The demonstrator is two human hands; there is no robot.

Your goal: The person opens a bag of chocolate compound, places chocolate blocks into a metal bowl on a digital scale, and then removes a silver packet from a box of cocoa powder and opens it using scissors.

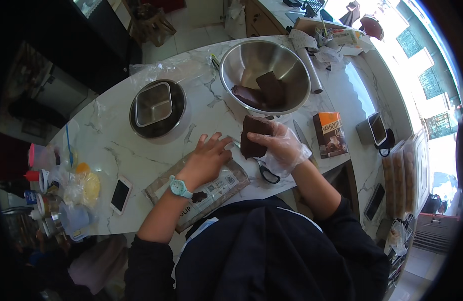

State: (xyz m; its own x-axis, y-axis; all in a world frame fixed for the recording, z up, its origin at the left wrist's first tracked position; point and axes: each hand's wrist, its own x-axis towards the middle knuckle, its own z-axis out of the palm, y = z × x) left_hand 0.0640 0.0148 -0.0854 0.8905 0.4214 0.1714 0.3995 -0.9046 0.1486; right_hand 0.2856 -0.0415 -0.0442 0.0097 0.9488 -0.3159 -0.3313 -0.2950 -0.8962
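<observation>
My right hand [288,148], in a clear plastic glove, grips a dark brown slab of what looks like chocolate cake [253,137]. Just beyond it stands a large stainless steel bowl [225,84] holding more dark brown pieces [271,86]. My bare left hand [205,163] is over a flat plastic package [233,182] with printed labels, fingers spread and holding nothing; whether it presses on the package I cannot tell. A dark crumb [199,196] lies on that package, near my wristwatch. Black-handled scissors [269,174] lie below my right hand, partly hidden by it.
A knife [301,136] lies beside a Van Houten cocoa box [332,135]. At left, a square metal pan [153,103] sits in a round dark pan [178,113]. A phone [121,195], bags and jars occupy the left edge. Foil or film roll [312,75] lies right of the bowl.
</observation>
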